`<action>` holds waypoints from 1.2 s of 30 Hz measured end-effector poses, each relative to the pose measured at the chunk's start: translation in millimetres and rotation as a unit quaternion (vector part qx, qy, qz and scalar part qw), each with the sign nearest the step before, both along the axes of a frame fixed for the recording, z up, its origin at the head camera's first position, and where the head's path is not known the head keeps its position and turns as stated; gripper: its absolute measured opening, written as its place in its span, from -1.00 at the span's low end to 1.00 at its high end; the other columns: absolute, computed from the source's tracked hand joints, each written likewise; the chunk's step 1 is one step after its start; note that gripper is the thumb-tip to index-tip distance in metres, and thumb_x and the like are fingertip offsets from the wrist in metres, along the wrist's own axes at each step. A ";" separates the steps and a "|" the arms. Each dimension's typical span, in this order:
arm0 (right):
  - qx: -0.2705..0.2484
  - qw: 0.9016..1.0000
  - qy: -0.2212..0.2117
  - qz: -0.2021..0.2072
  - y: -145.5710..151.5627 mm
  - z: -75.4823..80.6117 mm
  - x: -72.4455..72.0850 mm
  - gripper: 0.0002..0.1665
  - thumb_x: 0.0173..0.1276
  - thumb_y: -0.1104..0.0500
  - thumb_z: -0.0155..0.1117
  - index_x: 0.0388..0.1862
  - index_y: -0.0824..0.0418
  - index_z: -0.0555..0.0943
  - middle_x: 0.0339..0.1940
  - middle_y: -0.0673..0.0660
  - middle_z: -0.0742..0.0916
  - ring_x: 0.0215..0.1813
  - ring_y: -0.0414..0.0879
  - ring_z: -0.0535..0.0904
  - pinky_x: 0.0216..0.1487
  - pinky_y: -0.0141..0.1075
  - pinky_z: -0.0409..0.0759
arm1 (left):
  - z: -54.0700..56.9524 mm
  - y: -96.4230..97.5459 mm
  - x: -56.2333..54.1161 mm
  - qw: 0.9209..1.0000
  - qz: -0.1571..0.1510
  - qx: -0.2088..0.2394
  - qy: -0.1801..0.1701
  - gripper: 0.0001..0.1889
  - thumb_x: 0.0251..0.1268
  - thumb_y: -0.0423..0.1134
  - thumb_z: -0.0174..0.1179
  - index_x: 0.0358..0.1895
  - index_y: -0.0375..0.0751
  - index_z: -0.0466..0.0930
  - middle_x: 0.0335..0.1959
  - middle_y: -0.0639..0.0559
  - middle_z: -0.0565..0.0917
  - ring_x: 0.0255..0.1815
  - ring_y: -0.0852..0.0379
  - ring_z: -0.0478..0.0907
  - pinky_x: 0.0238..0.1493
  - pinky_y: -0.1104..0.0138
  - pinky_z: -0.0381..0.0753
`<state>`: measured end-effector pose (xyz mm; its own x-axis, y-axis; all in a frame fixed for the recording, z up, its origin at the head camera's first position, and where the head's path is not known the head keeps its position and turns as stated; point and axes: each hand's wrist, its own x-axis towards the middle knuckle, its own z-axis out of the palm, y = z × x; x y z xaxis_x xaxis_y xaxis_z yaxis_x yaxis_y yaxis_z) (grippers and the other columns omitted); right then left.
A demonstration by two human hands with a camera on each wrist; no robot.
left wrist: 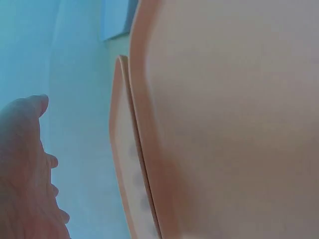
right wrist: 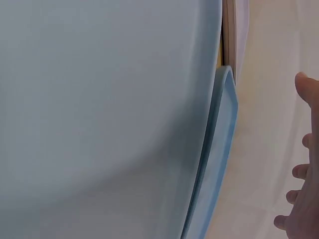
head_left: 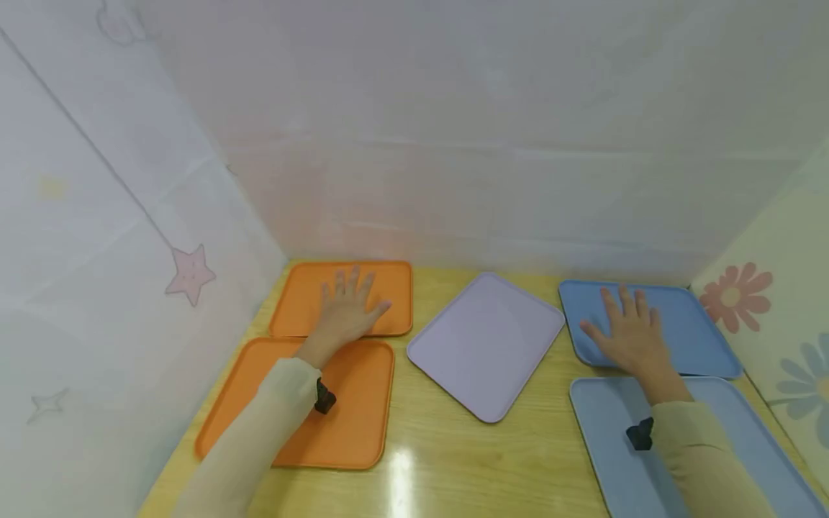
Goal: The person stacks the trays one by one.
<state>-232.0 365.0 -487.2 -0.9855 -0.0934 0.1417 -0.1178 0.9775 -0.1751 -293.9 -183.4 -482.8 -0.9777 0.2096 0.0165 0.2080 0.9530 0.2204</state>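
Note:
My left hand [head_left: 345, 311] is spread flat with fingers apart, over the far orange tray [head_left: 395, 288] in the head view. Its forearm crosses above the near orange tray [head_left: 356, 424]. On the other side, my right hand [head_left: 631, 332] is likewise spread, overlapping the darker blue tray [head_left: 689, 324]. Below that wrist lies the light blue tray [head_left: 602, 432]. Neither hand holds anything. In the left wrist view the hand [left wrist: 25, 174] shows at the left edge, off the tray's surface; the right wrist view has the other hand [right wrist: 306, 169] at its right edge.
Between the two pairs, a lavender tray [head_left: 486, 345] lies turned at an angle on the wooden table [head_left: 492, 467]. A pale cloth wall [head_left: 492, 194] rises behind the table, with printed cloth at the left [head_left: 129, 288] and right [head_left: 790, 288]. Both wrists wear small black devices.

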 end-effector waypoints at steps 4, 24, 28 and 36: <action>-0.021 1.000 0.019 0.000 -12.8 5.0 1.2 0.08 0.50 -0.42 -0.06 0.66 0.28 -0.04 0.56 0.56 0.10 0.51 0.60 -0.07 0.32 0.54 0.04 | 6.8 9.6 -0.5 1.000 -0.019 0.020 0.008 -0.07 0.41 0.53 -0.34 0.68 0.08 -0.17 0.68 -0.15 -0.25 0.65 -0.29 -0.38 0.53 -0.30 -0.38; -0.210 0.975 -0.064 -0.024 -68.8 7.4 4.1 -0.18 0.53 0.02 0.15 0.52 0.52 0.17 0.31 0.58 0.44 0.16 0.42 0.54 0.07 0.24 0.58 | 16.5 54.4 -6.5 0.982 -0.054 0.175 -0.048 -0.27 0.37 0.03 0.23 0.52 -0.16 0.26 0.42 -0.24 0.33 0.45 -0.19 0.27 0.38 -0.07 0.41; -0.240 0.966 -0.089 -0.036 -76.8 10.3 7.3 -0.20 0.52 0.05 0.15 0.50 0.52 0.18 0.29 0.56 0.47 0.19 0.41 0.52 0.13 0.23 0.54 | 16.7 64.8 -13.4 0.975 -0.071 0.202 -0.061 -0.29 0.35 -0.03 0.25 0.50 -0.19 0.28 0.38 -0.25 0.41 0.38 -0.16 0.39 0.33 -0.04 0.47; -0.336 0.924 -0.172 -0.066 -87.0 9.7 15.8 -0.10 0.50 0.06 0.19 0.54 0.52 0.03 0.31 0.56 0.44 -0.13 0.14 0.76 -0.03 -0.07 0.72 | 13.8 84.9 -25.4 0.954 -0.079 0.265 -0.117 -0.36 0.32 -0.17 0.26 0.45 -0.17 0.35 0.35 -0.31 0.47 0.29 -0.26 0.48 0.19 -0.04 0.56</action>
<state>-216.2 278.0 -477.4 -0.9794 0.0253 -0.2001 0.1703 0.6358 -0.7528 -319.3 -98.5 -469.1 -0.9247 0.3770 -0.0538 0.2252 0.6553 0.7210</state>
